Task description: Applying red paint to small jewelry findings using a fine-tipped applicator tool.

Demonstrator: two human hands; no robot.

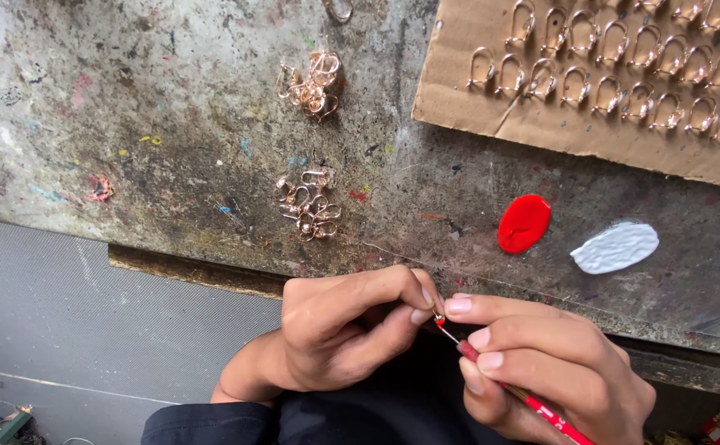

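Left hand: the left hand [339, 334] pinches a tiny clasp [437, 316] between thumb and forefinger; the grip is narrow and closed on it. The clasp sits just below the near edge of the surface, mostly hidden by the fingertips.

Right hand: the right hand [541, 363] holds a thin red tool [533, 402] like a pen, grip closed around its shaft. Its fine tip touches the clasp, and a red dot shows at that spot.

Progress: judging from the layout, many pieces look finished and some remain. Rows of gold clasps [624, 62] stand stuck in a cardboard sheet [459, 107] at the far right of the surface. I cannot tell whether each one carries paint.

Left to do: two loose heaps of clasps lie on the surface left of the cardboard, a far heap [312, 86] and a near heap [309, 206]. They look unpainted.

Paint: a red blob [525, 222] and a white blob [615, 247] lie on the surface just below the cardboard, near the right hand.

Surface: the surface [170, 124] is grey, worn and flecked with old paint.

In the way: nothing lies between the hands and the paint blobs or heaps.
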